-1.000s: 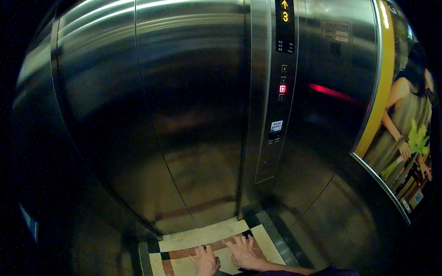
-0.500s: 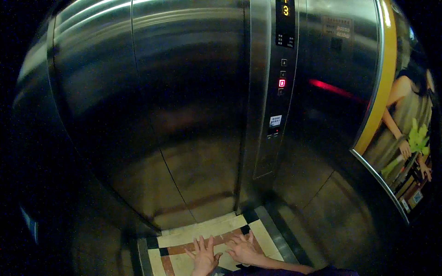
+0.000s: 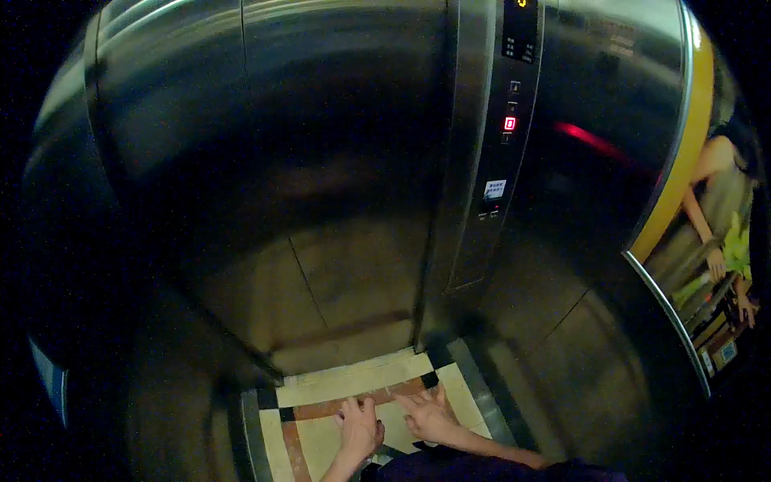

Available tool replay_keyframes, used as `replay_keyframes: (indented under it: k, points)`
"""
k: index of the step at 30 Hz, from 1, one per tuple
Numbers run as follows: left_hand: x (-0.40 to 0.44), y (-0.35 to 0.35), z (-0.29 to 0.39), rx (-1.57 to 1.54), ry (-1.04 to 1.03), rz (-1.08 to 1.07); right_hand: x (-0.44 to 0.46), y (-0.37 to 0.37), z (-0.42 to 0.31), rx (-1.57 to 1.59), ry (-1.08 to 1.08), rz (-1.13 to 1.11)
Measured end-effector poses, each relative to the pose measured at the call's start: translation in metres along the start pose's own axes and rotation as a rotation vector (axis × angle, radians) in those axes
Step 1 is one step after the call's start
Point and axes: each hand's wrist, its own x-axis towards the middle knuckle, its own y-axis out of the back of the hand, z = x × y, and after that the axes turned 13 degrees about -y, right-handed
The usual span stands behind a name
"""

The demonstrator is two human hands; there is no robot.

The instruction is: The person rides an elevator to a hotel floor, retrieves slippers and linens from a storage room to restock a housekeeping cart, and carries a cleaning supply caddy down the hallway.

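Low in the view, my left hand (image 3: pixel 360 430) is held over the tiled floor with its fingers bent and slightly apart, and nothing shows in it. Close on its right, my right hand (image 3: pixel 432 419) has its fingers spread, also with no object visible. Neither hand touches the elevator wall or doors. Beneath both lies the floor (image 3: pixel 353 386) of cream tiles with a reddish-brown band and black corner squares. Dark clothing (image 3: pixel 482 467) fills the bottom edge.
Closed metal elevator doors (image 3: pixel 341 281) stand ahead. Right of them, the control panel (image 3: pixel 474 249) has one red-lit button (image 3: pixel 510 124) and a yellow display (image 3: pixel 522 3). A handrail or metal frame edge (image 3: pixel 671 321) borders a mirror-like panel (image 3: pixel 699 265) showing a person and green leaves.
My left hand's fingers have curled from a wide spread, and my right hand has shifted slightly. The view has tilted down, moving the button panel up and right.
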Motion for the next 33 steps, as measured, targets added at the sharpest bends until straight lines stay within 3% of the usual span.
replay_keyframes:
  k: [9, 16, 22, 26, 28, 30, 32, 33]
  points:
    - [0.001, 0.012, 0.007, -0.020, -0.041, -0.056, 0.008, 0.033, -0.019, -0.005, -0.045, -0.135]
    - [0.005, 0.013, 0.009, -0.093, 0.026, -0.162, 0.007, 0.021, -0.010, 0.081, 0.012, -0.046]
    - [0.001, -0.019, -0.009, -0.062, 0.004, -0.103, 0.004, 0.006, -0.004, 0.065, 0.065, -0.013]
    - [-0.006, -0.027, -0.012, 0.035, -0.027, 0.002, 0.003, -0.010, -0.002, -0.079, 0.028, -0.125]
    - [-0.003, -0.012, -0.014, -0.099, -0.007, -0.186, 0.004, -0.010, -0.006, -0.048, 0.020, -0.148]
    - [-0.002, -0.018, -0.023, -0.255, 0.078, -0.248, 0.007, -0.004, -0.009, -0.021, 0.008, -0.160]
    - [-0.001, -0.025, -0.026, -0.406, 0.150, -0.303, 0.010, 0.010, -0.013, -0.119, 0.017, -0.314]
    - [-0.003, -0.027, -0.026, -0.264, 0.100, -0.325, 0.011, 0.003, -0.008, -0.120, 0.015, -0.305]
